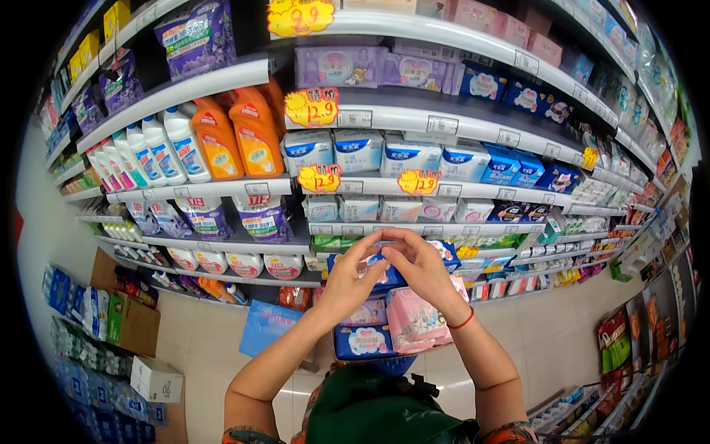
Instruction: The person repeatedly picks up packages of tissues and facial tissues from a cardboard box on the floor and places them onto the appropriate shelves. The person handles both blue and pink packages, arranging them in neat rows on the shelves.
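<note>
My left hand point(349, 280) and my right hand point(420, 266) are raised together in front of the shelves, fingertips touching above a small blue packet point(386, 277) that both hands grip. Just below them lies a stack of soft packs: a pink pack point(416, 320) under my right wrist and a blue-and-white pack point(364, 341) beneath my left. A red band circles my right wrist.
White shelves point(222, 189) hold orange and white detergent bottles point(255, 137), purple refill pouches and blue-white boxed packs point(410, 155), with yellow price tags. Cardboard boxes point(137, 325) and bottled goods stand on the floor at left. A rack of goods lines the right side.
</note>
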Demonstrator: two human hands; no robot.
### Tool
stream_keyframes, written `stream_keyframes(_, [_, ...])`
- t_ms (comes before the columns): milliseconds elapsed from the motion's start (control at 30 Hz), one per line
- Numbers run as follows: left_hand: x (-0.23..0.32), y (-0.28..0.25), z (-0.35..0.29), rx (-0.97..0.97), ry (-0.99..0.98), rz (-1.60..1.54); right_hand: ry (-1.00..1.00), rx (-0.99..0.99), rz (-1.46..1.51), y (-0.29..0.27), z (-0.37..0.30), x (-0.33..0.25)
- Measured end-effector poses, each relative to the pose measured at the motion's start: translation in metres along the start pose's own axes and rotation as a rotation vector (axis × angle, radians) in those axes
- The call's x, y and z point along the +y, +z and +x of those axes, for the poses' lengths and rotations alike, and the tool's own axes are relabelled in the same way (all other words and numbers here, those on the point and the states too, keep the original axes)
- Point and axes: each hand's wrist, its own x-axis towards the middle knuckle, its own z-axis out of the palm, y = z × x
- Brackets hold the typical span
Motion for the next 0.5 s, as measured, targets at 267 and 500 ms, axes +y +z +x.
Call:
stream_keyframes(267, [-0.059,0.003,-0.020,0.023,-0.208,0.003,0.205,-0.032,-0.070,0.003,-0.017,0.057])
stream_keyframes(500, [-0.119,-0.007,-0.031,0.192,-0.319,0.167,0.357,-0.013,-0.293,-0.003,-0.016,0.123])
